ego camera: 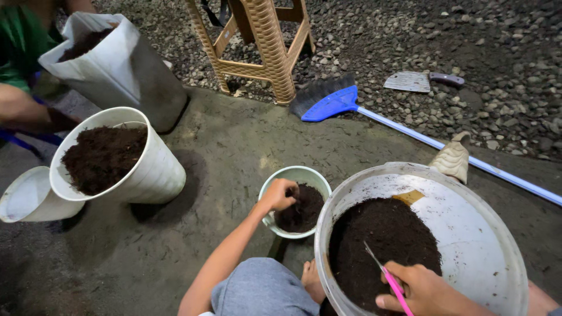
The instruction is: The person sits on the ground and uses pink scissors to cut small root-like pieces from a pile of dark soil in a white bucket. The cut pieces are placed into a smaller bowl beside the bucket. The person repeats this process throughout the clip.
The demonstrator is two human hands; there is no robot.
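This is an outdoor yard used for potting work: a bare concrete slab (234, 140) runs up to a bed of loose gravel (497, 47). White buckets of dark soil (105, 155) stand at the slab's left edge, with a blue broom (331, 104), a cleaver (410, 82) and a woven plastic stool (263, 47) along its far edge.

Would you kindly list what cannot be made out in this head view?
- Right hand: cut off by the bottom edge; the pink-handled tool it holds is partly hidden by its fingers.
- Left hand: fingertips hidden in the small green pot, buried in soil.
- Large white bucket: base out of frame.
- Person in green: cropped by the left edge.
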